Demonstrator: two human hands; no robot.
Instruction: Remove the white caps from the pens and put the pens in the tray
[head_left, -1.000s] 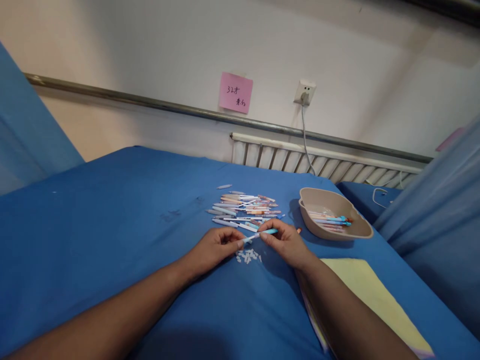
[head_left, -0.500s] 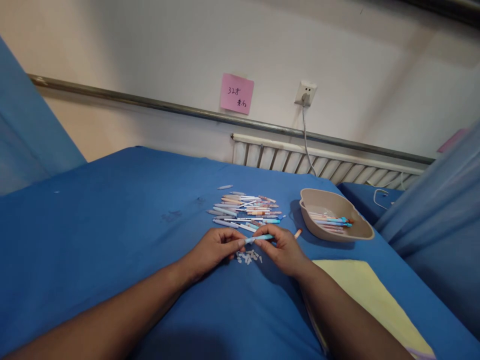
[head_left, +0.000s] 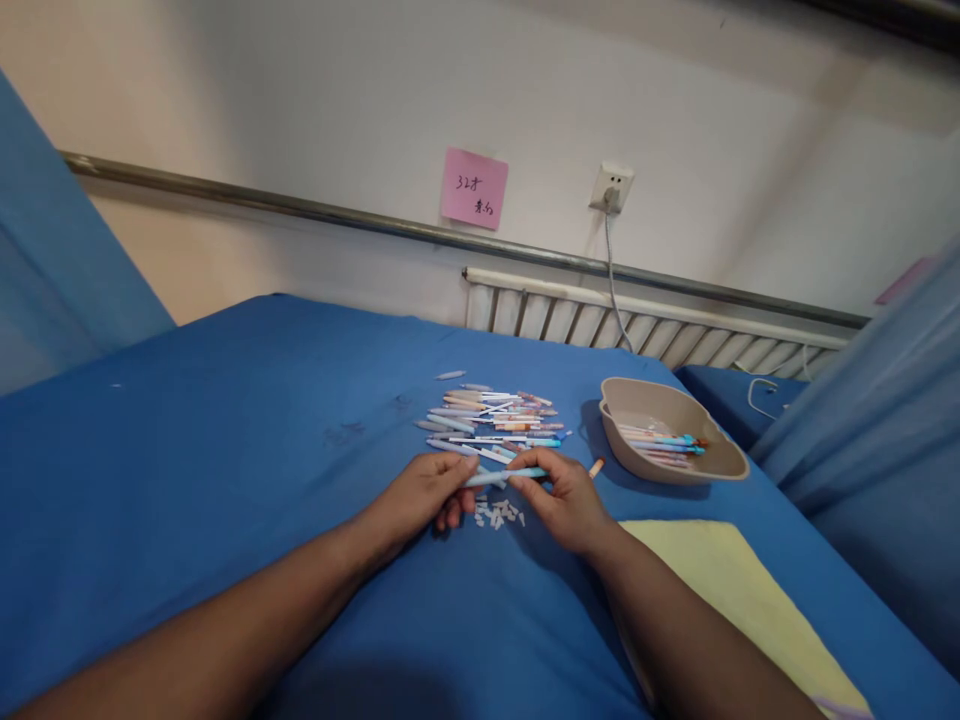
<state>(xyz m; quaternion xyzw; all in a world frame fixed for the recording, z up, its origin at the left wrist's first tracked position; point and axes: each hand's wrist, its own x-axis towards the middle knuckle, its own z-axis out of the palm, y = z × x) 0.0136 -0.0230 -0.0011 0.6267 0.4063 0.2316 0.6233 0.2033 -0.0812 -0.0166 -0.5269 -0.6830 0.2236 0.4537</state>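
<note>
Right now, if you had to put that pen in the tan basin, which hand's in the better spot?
Probably the right hand: it grips the pen by the end nearer the tan basin. The left hand holds the end farther away.

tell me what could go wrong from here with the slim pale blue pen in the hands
The slim pale blue pen is pinched by the left hand and right hand; if either grip slips, it could drop among the small white pieces nearby. Those pieces lie loose on the blue cloth, so a brush might scatter them. The loose multicoloured pens lie just beyond, so either hand might nudge some.
</note>
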